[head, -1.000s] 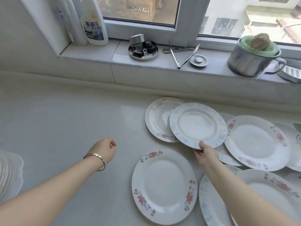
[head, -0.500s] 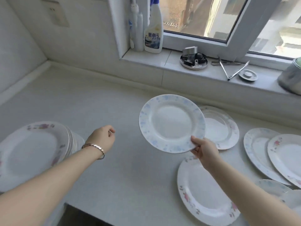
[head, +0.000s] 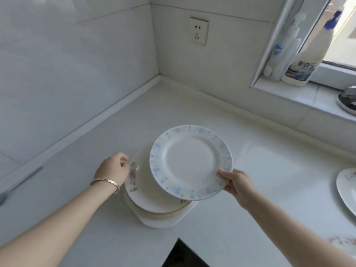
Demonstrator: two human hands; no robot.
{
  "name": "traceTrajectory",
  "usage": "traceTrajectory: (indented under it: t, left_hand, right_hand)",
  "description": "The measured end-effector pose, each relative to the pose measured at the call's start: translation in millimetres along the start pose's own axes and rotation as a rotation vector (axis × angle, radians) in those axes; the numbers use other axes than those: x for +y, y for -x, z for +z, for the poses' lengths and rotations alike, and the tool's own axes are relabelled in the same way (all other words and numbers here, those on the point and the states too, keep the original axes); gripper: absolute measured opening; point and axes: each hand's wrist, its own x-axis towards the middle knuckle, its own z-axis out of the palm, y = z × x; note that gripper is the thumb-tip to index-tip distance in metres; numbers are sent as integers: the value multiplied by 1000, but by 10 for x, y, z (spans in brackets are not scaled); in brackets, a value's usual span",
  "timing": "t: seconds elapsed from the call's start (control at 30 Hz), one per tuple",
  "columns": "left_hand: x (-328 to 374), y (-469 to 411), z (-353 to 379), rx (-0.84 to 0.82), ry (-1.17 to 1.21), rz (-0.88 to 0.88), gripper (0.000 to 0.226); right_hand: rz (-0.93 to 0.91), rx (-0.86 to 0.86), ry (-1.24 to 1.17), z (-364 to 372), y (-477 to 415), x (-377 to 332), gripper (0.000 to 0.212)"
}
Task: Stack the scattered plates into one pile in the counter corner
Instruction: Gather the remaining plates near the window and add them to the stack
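— Two more plates lie off to the right, yes? What else is around?

— A flowered plate (head: pixel 346 189) cut by the right edge, and a blurred one (head: pixel 342 242) lower down. On the window sill (head: pixel 308 93) stand a white spray bottle (head: pixel 306 62) and a slimmer bottle (head: pixel 283 51); a wall socket (head: pixel 199 31) sits above the counter corner (head: pixel 158 79). The counter (head: pixel 269 170) between the pile and the corner is bare (nothing blocks that way).

— And the hands?

— The left hand (head: pixel 113 170) reaches in from the lower left, a bracelet (head: pixel 106 183) on the wrist, fingers curled and resting against the left rim of the pile of plates (head: pixel 154 199). Whether it grips the rim, I cannot tell. The right hand (head: pixel 236 183) comes from the lower right and pinches the near right rim of the blue-speckled plate (head: pixel 190 162), thumb on top, fingers beneath.

— How does that plate sit?

— Face up, tilted a little toward the camera, held above the pile and overlapping its right part. Being round, it has no long axis. The pile itself stands near the counter's front edge, well apart from the corner.
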Motion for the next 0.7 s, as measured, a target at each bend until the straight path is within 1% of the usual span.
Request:
traceTrajectory:
  t: [0.2, 0.37, 0.47, 0.57, 0.67, 0.7]
  left_hand:
    - [-434, -158, -34, -32, 48, -76, 27]
    - [-561, -204, 30, -45, 90, -109, 27]
    - [-587, -202, 79, -52, 110, -129, 26]
    - [-571, -205, 124, -75, 101, -135, 27]
    - [-517, -209, 152, -85, 96, -134, 28]
    - [-501, -213, 160, -84, 95, -133, 28]
  right_hand:
    - [22, -48, 142, 431, -54, 55, 7]
    - [51, -50, 194, 499, -72, 100, 6]
    - [15, -65, 269, 484, -34, 87, 8]
    - [-76, -25, 492, 481, 11, 85, 16]
    - [-163, 85, 841, 491, 2, 123, 43]
    - [-180, 115, 920, 495, -6, 140, 49]
